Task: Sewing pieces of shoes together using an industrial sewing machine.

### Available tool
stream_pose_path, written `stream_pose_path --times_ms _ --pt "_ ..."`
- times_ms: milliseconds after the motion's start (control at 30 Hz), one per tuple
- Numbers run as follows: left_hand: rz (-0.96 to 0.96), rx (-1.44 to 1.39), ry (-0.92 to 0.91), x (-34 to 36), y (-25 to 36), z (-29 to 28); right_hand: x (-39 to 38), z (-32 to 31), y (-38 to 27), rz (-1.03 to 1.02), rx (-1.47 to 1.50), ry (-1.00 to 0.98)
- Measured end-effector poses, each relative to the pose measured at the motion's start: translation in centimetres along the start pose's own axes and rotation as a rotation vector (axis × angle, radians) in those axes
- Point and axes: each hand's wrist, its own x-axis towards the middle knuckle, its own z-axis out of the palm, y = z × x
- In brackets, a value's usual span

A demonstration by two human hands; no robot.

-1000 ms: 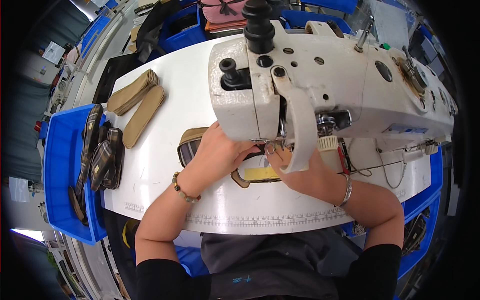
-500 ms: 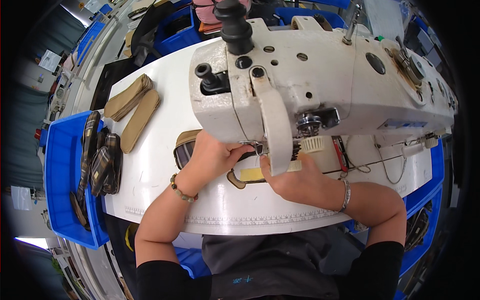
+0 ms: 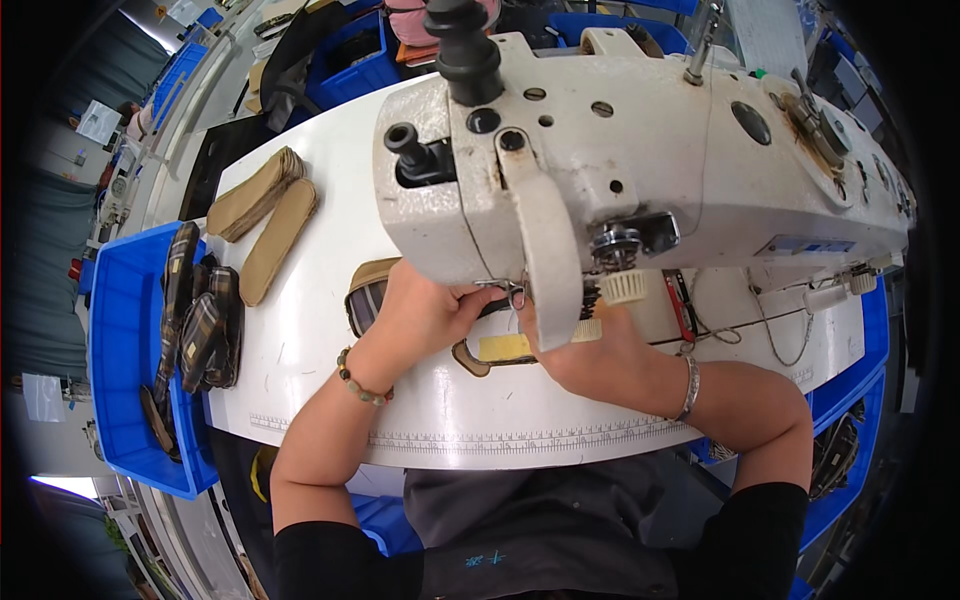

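Observation:
A plaid slipper with a tan sole (image 3: 371, 272) lies under the needle end of a white sewing machine (image 3: 640, 130). My left hand (image 3: 425, 312) covers its middle, with thumb and forefinger pinched together on its dark edge beside the metal presser foot (image 3: 513, 294). Right of the foot, my right hand (image 3: 595, 352) is closed with its fingers bent toward the needle. The white lever (image 3: 553, 262) hides part of those fingers, and what they grip cannot be made out. Near my right thumb is a yellow strip (image 3: 503, 348) on the machine bed.
Tan soles (image 3: 278, 243) lie at the table's far left, several in a stack. A blue bin (image 3: 130, 400) stands at the left edge, with plaid slippers (image 3: 207, 330) beside and in it. Right of the needle are a red-handled tool (image 3: 683, 310) and a loose cord (image 3: 778, 350).

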Motion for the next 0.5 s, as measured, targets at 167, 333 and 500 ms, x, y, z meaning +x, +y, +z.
stream_pose_path --times_ms 167,333,500 --pt "-0.071 0.03 -0.083 -0.1 0.5 -0.3 -0.7 1.6 0.0 0.005 0.033 -0.015" --pt "-0.088 -0.053 0.013 -0.1 0.4 0.1 0.8 -1.4 0.0 0.0 0.0 -0.055" --pt "-0.111 -0.054 -0.001 0.3 0.7 0.1 -0.2 1.0 0.1 -0.028 -0.02 -0.059"
